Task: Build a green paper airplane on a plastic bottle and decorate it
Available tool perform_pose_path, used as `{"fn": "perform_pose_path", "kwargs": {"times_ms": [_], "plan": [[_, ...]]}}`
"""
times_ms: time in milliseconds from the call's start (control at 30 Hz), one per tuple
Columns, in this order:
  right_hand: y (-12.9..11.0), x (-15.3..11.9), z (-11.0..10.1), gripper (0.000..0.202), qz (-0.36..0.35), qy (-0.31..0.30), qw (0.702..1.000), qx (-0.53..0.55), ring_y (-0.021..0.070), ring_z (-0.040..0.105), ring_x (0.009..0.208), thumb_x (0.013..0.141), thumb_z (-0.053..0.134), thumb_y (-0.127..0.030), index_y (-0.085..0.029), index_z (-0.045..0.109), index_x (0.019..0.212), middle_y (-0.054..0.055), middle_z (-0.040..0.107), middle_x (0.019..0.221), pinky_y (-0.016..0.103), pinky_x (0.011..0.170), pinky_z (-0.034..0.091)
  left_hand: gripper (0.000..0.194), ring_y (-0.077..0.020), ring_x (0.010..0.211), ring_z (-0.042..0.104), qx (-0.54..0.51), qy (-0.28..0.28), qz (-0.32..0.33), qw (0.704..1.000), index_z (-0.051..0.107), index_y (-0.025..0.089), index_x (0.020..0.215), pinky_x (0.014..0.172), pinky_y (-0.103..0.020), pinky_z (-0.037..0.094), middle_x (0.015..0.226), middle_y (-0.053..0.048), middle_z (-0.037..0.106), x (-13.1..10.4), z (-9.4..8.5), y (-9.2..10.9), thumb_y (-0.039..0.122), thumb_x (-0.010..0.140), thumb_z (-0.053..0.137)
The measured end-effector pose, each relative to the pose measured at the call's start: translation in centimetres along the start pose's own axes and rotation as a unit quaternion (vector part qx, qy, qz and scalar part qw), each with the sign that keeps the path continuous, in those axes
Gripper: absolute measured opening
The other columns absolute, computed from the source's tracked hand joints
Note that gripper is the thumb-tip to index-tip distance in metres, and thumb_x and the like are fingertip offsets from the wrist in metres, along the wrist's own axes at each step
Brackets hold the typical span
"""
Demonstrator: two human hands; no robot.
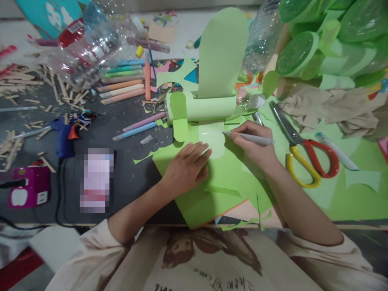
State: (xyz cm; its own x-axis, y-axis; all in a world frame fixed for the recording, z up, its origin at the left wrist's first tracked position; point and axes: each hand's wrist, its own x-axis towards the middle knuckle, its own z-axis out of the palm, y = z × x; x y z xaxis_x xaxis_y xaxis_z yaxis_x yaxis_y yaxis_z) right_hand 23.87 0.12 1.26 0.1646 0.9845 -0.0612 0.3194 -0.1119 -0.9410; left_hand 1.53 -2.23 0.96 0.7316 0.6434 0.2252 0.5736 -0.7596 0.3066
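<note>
My right hand (254, 141) is closed around a grey-white marker pen (257, 139), its tip close to the edge of a pale green rounded paper strip (214, 145). My left hand (189, 165) lies flat beside that strip, fingers stretched out, resting on bright green paper sheets (197, 206). Just beyond my hands is a plastic bottle wrapped in light green paper (212, 107), lying on its side. A large rounded paper wing (224, 52) extends from its far side, and a smaller green paper piece (178, 117) crosses its left end. The bottle's cap (257, 101) points right.
Scissors (298, 145) with red and yellow handles lie to the right, near crumpled brown paper (318, 107). Green-trimmed bottles (333, 52) fill the back right. On the left are a blue glue gun (63, 137), a phone (96, 180), coloured markers (124, 87) and clear bottles (100, 48).
</note>
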Motion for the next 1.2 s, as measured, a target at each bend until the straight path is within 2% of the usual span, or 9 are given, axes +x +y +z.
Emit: {"fn": "perform_pose_path", "kwargs": {"times_ms": [100, 200, 367, 533, 700, 833, 967, 1200], "plan": [[0.3, -0.1, -0.3, 0.012, 0.009, 0.000, 1.000, 0.018, 0.0113, 0.049, 0.050, 0.070, 0.073, -0.021, -0.021, 0.064, 0.062, -0.003, 0.059, 0.056, 0.026, 0.048, 0.037, 0.037, -0.0298, 0.127, 0.060, -0.001, -0.011, -0.001, 1.000, 0.056, 0.008, 0.128, 0.110, -0.049, 0.050, 0.128, -0.017, 0.066, 0.0, 0.1, -0.1, 0.018, 0.094, 0.045], [0.7, 0.0, -0.5, 0.010, 0.025, 0.025, 0.995, 0.089, 0.0111, 0.053, 0.048, 0.071, 0.072, -0.024, -0.023, 0.064, 0.066, -0.004, 0.062, 0.057, 0.025, 0.046, 0.042, 0.037, -0.0304, 0.127, 0.060, -0.007, -0.012, 0.006, 1.000, 0.056, 0.007, 0.127, 0.110, -0.048, 0.049, 0.127, -0.018, 0.066, 0.0, 0.1, -0.2, 0.017, 0.093, 0.045], [1.3, 0.2, -0.8, 0.011, 0.015, 0.043, 0.985, 0.168, 0.0097, 0.055, 0.045, 0.077, 0.068, -0.031, -0.026, 0.063, 0.069, -0.006, 0.065, 0.057, 0.022, 0.042, 0.042, 0.032, -0.0314, 0.119, 0.064, 0.000, 0.014, 0.020, 1.000, 0.058, 0.007, 0.122, 0.102, -0.049, 0.054, 0.123, -0.018, 0.068, 0.1, 0.1, -0.4, 0.017, 0.094, 0.046], [1.1, 0.3, -0.8, 0.011, 0.006, 0.013, 0.989, 0.145, 0.0090, 0.054, 0.045, 0.080, 0.072, -0.032, -0.026, 0.065, 0.074, -0.005, 0.062, 0.057, 0.021, 0.040, 0.041, 0.028, -0.0305, 0.114, 0.066, 0.006, 0.028, 0.014, 1.000, 0.060, 0.010, 0.117, 0.096, -0.048, 0.056, 0.119, -0.016, 0.070, -0.1, 0.1, -0.6, 0.018, 0.095, 0.045], [1.2, 0.2, -0.8, 0.012, -0.005, -0.041, 0.992, 0.123, 0.0108, 0.060, 0.054, 0.078, 0.076, -0.034, -0.025, 0.069, 0.083, -0.004, 0.065, 0.063, 0.025, 0.050, 0.051, 0.031, -0.0305, 0.115, 0.064, 0.010, 0.003, 0.009, 1.000, 0.058, 0.010, 0.123, 0.095, -0.047, 0.055, 0.121, -0.017, 0.069, -0.1, 0.1, -0.7, 0.019, 0.095, 0.047], [1.4, 0.2, -0.9, 0.013, -0.002, -0.050, 0.992, 0.114, 0.0128, 0.065, 0.058, 0.078, 0.076, -0.035, -0.026, 0.069, 0.083, -0.003, 0.068, 0.066, 0.027, 0.054, 0.055, 0.035, -0.0312, 0.115, 0.061, 0.011, -0.035, 0.001, 0.999, 0.056, 0.012, 0.128, 0.096, -0.049, 0.054, 0.123, -0.017, 0.066, 0.0, 0.1, -0.7, 0.022, 0.097, 0.046], [1.3, 0.2, -1.1, 0.012, -0.008, -0.057, 0.993, 0.102, 0.0142, 0.066, 0.060, 0.077, 0.077, -0.033, -0.026, 0.069, 0.082, -0.002, 0.069, 0.068, 0.029, 0.056, 0.055, 0.034, -0.0313, 0.118, 0.059, 0.011, -0.027, -0.001, 1.000, 0.056, 0.012, 0.128, 0.100, -0.050, 0.052, 0.123, -0.017, 0.065, 0.0, 0.3, -0.6, 0.022, 0.097, 0.044], [0.8, 0.2, -1.1, 0.014, -0.014, -0.043, 0.993, 0.107, 0.0152, 0.066, 0.056, 0.074, 0.079, -0.035, -0.025, 0.070, 0.079, -0.002, 0.070, 0.064, 0.031, 0.054, 0.056, 0.035, -0.0329, 0.126, 0.055, -0.005, -0.046, -0.011, 0.999, 0.054, 0.013, 0.130, 0.103, -0.053, 0.050, 0.128, -0.018, 0.062, 0.1, 0.5, -0.5, 0.020, 0.097, 0.042]]}}
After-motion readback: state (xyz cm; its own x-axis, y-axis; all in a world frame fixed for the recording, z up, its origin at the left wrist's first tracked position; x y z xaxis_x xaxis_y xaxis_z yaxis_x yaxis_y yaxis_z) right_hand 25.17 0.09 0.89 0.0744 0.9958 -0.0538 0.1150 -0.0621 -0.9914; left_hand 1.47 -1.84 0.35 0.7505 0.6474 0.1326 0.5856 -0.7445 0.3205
